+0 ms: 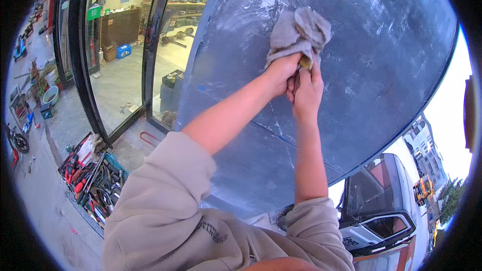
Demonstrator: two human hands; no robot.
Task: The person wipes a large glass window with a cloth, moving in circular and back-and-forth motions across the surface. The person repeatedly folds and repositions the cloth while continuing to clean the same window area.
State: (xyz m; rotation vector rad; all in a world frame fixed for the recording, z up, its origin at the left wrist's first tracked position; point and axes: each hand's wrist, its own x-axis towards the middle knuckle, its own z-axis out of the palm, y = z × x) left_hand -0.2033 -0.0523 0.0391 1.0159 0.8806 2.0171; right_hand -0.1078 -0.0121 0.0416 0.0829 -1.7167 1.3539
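Observation:
Both arms reach up and away toward a large dark blue-grey panel, its surface scuffed with pale smears. A crumpled grey cloth is bunched against the panel near its upper middle. My left hand is closed on the lower edge of the cloth. Close beside it, my right hand is closed too, its fingers reaching up to the cloth. Between the hands shows a small yellowish rounded thing, partly covered by fingers and cloth; its kind cannot be made out.
At lower left, a crate of hand tools sits on the ground, pliers and several red-handled tools among them. A black-framed glass door stands left of the panel, with shelves inside. A white vehicle with an open door is at lower right.

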